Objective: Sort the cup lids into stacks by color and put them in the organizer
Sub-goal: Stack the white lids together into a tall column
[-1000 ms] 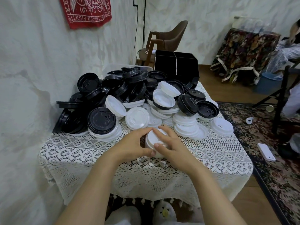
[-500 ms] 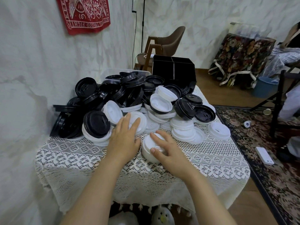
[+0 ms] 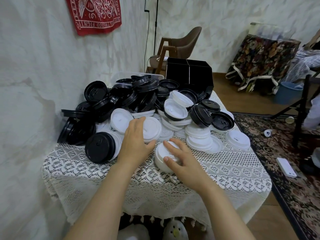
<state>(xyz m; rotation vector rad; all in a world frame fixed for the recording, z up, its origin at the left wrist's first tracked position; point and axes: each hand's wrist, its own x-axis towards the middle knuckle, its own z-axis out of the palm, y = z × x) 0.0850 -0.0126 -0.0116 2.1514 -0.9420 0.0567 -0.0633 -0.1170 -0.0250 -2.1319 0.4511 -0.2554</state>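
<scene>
The left hand (image 3: 136, 141) lies over a round white plastic cup lid (image 3: 153, 127) at the front of the heap, fingers on its far rim, thumb hooked under the near edge, gripping it. The right hand (image 3: 184, 161) curls round a short stack of white plastic lids (image 3: 161, 164) standing on the cream lace tablecloth (image 3: 225, 179), just beside that lid. Behind them loose black and white lids (image 3: 121, 101) pile up against the black divided organizer box (image 3: 180, 71) at the table's far edge
</scene>
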